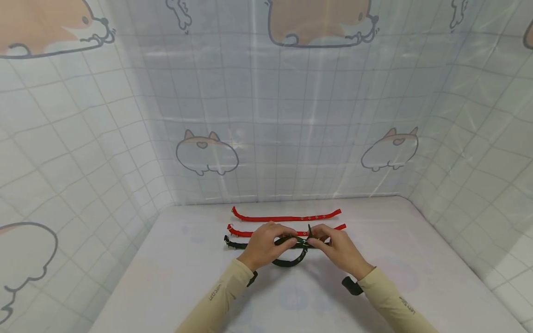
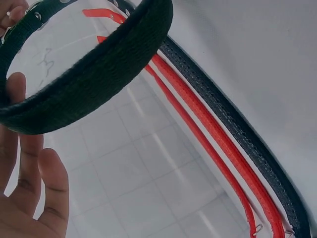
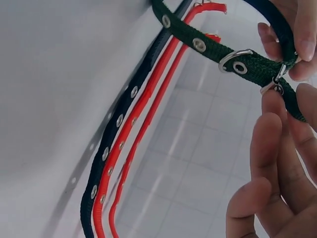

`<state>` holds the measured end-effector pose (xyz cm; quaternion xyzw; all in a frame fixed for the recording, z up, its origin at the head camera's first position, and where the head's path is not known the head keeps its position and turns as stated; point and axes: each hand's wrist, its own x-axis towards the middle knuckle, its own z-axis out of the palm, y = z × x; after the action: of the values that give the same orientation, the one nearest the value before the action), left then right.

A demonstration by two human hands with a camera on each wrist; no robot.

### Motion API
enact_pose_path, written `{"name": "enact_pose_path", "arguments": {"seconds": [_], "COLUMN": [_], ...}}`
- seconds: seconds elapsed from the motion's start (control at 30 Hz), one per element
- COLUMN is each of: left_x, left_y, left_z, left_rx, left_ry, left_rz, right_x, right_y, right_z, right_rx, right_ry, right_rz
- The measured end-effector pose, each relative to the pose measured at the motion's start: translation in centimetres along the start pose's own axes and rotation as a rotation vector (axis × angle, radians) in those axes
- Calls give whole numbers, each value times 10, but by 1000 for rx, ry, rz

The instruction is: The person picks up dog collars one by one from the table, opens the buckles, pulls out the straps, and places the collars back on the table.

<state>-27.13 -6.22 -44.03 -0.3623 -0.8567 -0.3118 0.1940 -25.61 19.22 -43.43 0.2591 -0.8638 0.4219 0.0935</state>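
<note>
A dark green pet collar [image 1: 287,264] is bent into a loop between the hands, raised toward the wrist cameras. In the right wrist view, its buckle [image 3: 278,83], D-ring [image 3: 233,58] and metal eyelets show. The strap passes through the buckle, with a short tail beyond it. My left hand [image 1: 266,245] pinches the strap on one side of the buckle. With thumb and fingertips, my right hand [image 1: 338,247] pinches the strap at the buckle. How far the buckle's pin sits in an eyelet is hard to see.
Behind the hands, a dark collar [image 1: 237,245] and two red collars, a nearer one [image 1: 243,234] and a farther one [image 1: 270,219], lie stretched out roughly parallel on the white table [image 1: 187,277]. A patterned curtain [image 1: 291,115] hangs behind and at both sides.
</note>
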Motion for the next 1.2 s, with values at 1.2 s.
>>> {"name": "enact_pose_path", "arguments": {"seconds": [1.2], "left_x": [14], "left_y": [16], "left_z": [11], "left_rx": [156], "left_ry": [2], "left_rz": [-41], "right_x": [3], "right_y": [-9], "right_z": [3], "right_rx": [-53], "right_ry": [114], "right_rz": [-89]}}
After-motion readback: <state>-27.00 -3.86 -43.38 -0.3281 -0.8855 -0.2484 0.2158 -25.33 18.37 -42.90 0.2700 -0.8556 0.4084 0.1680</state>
